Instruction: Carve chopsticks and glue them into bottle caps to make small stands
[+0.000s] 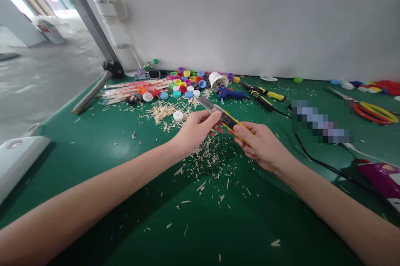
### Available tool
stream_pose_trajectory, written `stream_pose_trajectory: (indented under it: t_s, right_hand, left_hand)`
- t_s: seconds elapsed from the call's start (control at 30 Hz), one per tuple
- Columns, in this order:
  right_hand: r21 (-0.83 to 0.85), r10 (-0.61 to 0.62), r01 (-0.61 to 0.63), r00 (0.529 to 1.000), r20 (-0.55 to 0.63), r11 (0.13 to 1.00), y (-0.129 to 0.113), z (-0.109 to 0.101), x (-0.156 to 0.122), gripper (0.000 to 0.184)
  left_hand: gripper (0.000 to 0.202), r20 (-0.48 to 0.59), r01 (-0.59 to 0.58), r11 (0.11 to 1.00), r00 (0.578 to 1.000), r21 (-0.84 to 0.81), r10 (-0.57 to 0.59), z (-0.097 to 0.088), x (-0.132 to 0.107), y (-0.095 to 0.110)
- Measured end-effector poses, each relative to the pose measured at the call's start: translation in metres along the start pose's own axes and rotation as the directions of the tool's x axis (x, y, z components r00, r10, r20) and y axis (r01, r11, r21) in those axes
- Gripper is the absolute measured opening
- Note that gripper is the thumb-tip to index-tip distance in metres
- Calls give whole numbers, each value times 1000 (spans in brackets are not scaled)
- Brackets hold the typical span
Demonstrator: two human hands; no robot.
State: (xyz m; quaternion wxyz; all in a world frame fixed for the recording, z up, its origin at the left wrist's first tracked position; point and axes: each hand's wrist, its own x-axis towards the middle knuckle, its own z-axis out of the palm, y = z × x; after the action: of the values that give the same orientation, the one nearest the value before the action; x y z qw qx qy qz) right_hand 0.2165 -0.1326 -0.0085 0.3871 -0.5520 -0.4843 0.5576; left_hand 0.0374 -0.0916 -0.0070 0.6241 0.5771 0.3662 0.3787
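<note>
Both my hands hold a yellow and black utility knife [226, 119] above the green table [93, 141]. My right hand [261, 143] is closed round the knife's handle. My left hand [195, 129] pinches the knife near the base of its extended metal blade [206, 103], which points up and left. Pale wood shavings [209, 157] lie scattered on the table under my hands.
Coloured bottle caps [187, 83], a bundle of wooden sticks [134, 90], a white cup [218, 80], a blue glue gun [229, 93] and yellow-handled tools [265, 95] lie at the back. Red and yellow scissors [373, 113] and a black cable [315, 160] sit at right. A hammer [96, 87] lies far left.
</note>
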Motion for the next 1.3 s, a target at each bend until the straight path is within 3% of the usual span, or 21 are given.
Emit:
stream_pose_trajectory:
  t_s: [0.2,0.43,0.73,1.0,1.2,1.3]
  right_hand:
    - [-15,5,-4,999,38,1000,1,-1,-1,41]
    - [-164,2,-1,1000,7,986,1,-3,1,49]
    - [-215,-54,67,996,68,974,2,-7,0,37]
    - [-165,-38,53,995,94,985,-1,-1,-2,36]
    - [-190,-24,45,993,115,981,0,3,-4,40]
    - [-166,-28,46,993,113,985,-3,2,-5,39]
  left_hand:
    - [31,18,-25,999,1000,21,25,-1,1,-2]
    - [32,49,11,997,999,81,-15,-1,2,-4]
    - [33,60,74,997,996,-23,-73,1,2,-9]
    - [22,42,13,992,999,-123,-8,2,3,-9]
    - [21,-51,-99,995,994,3,99,6,1,-9]
    - [21,-24,-103,995,994,-1,103,6,0,-7]
